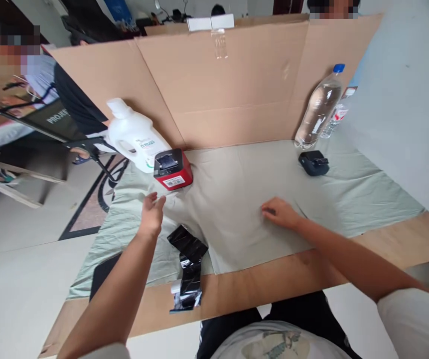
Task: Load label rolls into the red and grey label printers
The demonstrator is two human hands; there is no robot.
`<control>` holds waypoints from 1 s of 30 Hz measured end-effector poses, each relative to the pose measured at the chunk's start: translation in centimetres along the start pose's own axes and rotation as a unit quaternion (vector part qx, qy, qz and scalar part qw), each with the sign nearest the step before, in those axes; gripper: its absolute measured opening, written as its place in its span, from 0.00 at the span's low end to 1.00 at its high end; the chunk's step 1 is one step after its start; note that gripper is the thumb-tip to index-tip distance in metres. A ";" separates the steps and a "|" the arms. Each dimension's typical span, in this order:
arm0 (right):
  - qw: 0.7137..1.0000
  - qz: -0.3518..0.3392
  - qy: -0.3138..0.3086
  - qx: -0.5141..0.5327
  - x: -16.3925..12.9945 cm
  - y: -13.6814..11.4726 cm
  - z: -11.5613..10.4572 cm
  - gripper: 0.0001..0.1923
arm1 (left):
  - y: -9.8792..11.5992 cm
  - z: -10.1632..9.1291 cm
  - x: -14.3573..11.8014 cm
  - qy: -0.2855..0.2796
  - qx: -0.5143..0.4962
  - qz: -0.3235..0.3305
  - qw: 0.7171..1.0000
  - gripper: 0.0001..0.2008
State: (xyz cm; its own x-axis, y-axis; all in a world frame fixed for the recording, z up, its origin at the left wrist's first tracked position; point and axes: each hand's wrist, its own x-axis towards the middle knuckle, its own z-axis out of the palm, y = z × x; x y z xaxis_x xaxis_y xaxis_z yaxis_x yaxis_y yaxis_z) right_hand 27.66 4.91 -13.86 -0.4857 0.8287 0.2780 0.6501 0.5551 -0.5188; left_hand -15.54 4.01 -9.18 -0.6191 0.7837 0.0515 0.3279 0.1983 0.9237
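My left hand (153, 213) hovers open just in front of a red and black box (183, 172), thumb and fingers apart with nothing between them. That box has a white printed label and a glossy dark top. Over the middle right of the cloth, my right hand (282, 213) is closed; a small dark spot shows between its fingers, too small to name. Below and right of my left hand, a creased, glossy black strip (191, 271) lies over the cloth and the table's front edge. A small black device (314, 163) rests beyond my right hand.
A white jug (134, 132) stands behind the red box. At the back right are a large clear bottle with a blue cap (321, 107) and a smaller bottle (336, 119). A cardboard screen (236, 89) closes off the back. People and a folding chair (59, 119) are beyond it.
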 end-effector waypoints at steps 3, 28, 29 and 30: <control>0.991 0.080 0.080 -0.070 3.9 5.0 -5.5 0.17 | -1.6 -3.8 -6.6 -0.036 0.077 0.016 0.996 0.23; 0.982 0.061 0.171 -0.047 -4.2 -6.9 1.6 0.43 | 3.8 13.5 -24.0 -0.325 -0.401 -0.156 0.842 0.36; 0.979 0.066 0.183 -0.056 -4.9 -8.6 2.6 0.42 | 3.9 14.0 -23.8 -0.314 -0.417 -0.144 0.840 0.36; 0.977 0.067 0.192 -0.060 -5.7 -9.8 3.3 0.42 | 3.9 14.3 -23.7 -0.301 -0.423 -0.125 0.846 0.37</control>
State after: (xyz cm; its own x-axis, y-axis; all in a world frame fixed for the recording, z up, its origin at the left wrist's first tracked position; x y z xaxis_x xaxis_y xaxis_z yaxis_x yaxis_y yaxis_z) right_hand 22.10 -5.52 -13.02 -0.1518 0.8472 0.5092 0.7681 0.4254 -0.4787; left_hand 10.59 -5.37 -12.17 -0.0355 0.9877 -0.1521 -0.5452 0.1085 0.8313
